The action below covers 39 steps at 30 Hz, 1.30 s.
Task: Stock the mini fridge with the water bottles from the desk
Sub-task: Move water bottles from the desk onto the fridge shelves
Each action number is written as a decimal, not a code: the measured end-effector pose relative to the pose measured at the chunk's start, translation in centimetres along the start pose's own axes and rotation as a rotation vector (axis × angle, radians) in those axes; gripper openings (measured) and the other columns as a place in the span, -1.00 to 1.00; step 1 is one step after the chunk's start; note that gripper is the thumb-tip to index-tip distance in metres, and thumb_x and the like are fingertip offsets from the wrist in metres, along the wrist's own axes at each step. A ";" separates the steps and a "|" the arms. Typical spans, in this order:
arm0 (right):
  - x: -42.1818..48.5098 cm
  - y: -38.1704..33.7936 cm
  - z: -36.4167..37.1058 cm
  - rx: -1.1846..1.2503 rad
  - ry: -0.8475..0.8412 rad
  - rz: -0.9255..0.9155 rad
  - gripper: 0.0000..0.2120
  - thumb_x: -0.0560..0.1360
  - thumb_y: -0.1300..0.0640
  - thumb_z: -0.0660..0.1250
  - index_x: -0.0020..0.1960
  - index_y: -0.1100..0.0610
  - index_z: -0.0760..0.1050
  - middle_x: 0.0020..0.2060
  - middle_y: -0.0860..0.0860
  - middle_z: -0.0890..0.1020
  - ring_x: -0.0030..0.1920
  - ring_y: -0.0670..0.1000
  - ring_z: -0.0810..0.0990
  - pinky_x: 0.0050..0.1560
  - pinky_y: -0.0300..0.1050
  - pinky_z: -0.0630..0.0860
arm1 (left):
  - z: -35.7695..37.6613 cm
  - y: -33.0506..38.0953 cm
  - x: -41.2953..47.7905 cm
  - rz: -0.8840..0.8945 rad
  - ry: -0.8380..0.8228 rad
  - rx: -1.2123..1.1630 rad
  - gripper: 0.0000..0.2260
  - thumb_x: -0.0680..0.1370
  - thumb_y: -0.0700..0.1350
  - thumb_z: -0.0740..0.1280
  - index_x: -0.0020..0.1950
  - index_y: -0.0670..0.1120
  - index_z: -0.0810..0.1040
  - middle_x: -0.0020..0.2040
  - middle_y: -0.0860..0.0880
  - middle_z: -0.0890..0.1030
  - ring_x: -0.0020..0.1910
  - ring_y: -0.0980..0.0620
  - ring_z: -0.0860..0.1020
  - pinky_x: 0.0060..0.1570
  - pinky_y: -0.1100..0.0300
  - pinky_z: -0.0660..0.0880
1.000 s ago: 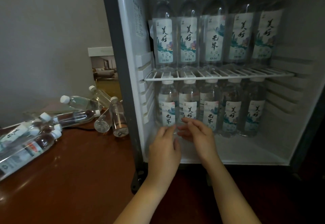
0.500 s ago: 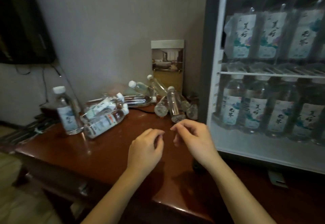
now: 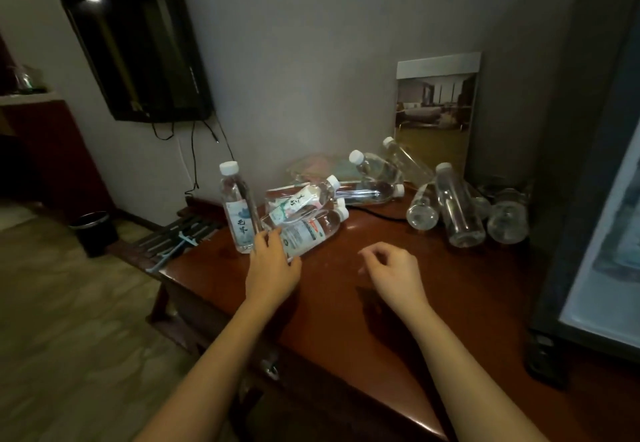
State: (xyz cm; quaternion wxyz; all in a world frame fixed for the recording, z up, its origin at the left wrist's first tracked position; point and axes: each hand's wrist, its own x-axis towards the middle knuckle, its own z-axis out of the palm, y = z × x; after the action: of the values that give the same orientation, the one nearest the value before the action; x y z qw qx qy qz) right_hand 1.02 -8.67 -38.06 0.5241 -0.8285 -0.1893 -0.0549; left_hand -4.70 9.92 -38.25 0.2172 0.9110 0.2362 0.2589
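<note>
Several clear water bottles lie in a heap on the brown desk [image 3: 346, 306]. One labelled bottle [image 3: 239, 213] stands upright at the desk's left end. My left hand [image 3: 273, 268] reaches to the base of a lying labelled bottle [image 3: 308, 230]; its fingers touch the base beside the upright bottle and its thumb sits under the base. My right hand [image 3: 394, 268] hovers over the bare desk with loosely curled fingers and holds nothing. More bottles [image 3: 457, 209] without labels lie near the mini fridge [image 3: 606, 233], whose open front shows at the right edge.
A framed picture card [image 3: 436, 112] leans on the wall behind the bottles. A black television [image 3: 138, 43] hangs at upper left with cables below it. A black bin [image 3: 93, 233] and a slatted rack [image 3: 180, 233] stand left of the desk's edge.
The view has swung left from the fridge shelves to the desk. Both hands left the fridge; my left hand has reached the lying bottle and my right hand has spread away to the right.
</note>
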 end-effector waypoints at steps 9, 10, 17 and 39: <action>0.6 0.6 -0.9 0.405 0.083 0.267 -0.79 0.50 0.20 0.24 -0.23 0.05 0.59 -0.47 -0.03 0.62 -0.39 0.02 0.60 -0.30 0.03 0.61 | 2.3 0.1 1.5 0.004 0.004 -0.242 -0.61 0.40 -0.01 0.44 0.10 0.10 0.31 0.18 0.02 0.42 0.08 -0.02 0.50 0.03 0.00 0.53; 0.5 0.5 -1.0 0.415 0.088 0.273 -0.79 0.51 0.21 0.23 -0.23 0.07 0.59 -0.48 -0.03 0.62 -0.41 0.00 0.58 -0.33 -0.04 0.58 | 2.3 0.2 1.2 0.059 0.006 -0.214 -0.62 0.38 -0.02 0.45 0.06 0.11 0.32 0.13 0.06 0.42 0.05 0.01 0.50 0.00 0.03 0.53; -0.1 0.2 -1.2 0.396 0.062 0.283 -0.79 0.51 0.25 0.20 -0.21 0.11 0.57 -0.42 0.01 0.61 -0.38 0.00 0.57 -0.39 -0.17 0.53 | 1.8 2.2 -0.8 0.349 0.064 0.089 -0.79 0.39 -0.06 0.42 -0.29 -0.02 0.38 -0.06 0.12 0.36 -0.10 0.11 0.42 -0.22 0.26 0.34; 0.3 0.7 -0.7 0.300 0.056 0.395 -0.51 0.50 -0.07 0.25 0.34 0.07 0.20 0.22 0.12 0.44 0.14 0.16 0.52 0.16 0.17 0.50 | -0.7 1.8 1.3 0.199 -0.310 0.469 -0.38 0.36 0.24 0.38 0.32 0.03 0.32 0.17 -0.03 0.51 0.09 -0.03 0.51 0.05 0.06 0.52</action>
State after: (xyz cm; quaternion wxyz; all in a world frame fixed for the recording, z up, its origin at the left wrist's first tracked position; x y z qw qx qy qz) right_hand 1.62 -9.51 -38.23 0.6469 -0.7605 -0.0151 0.0544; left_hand -3.61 9.40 -36.29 0.0077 0.9837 0.1631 0.0753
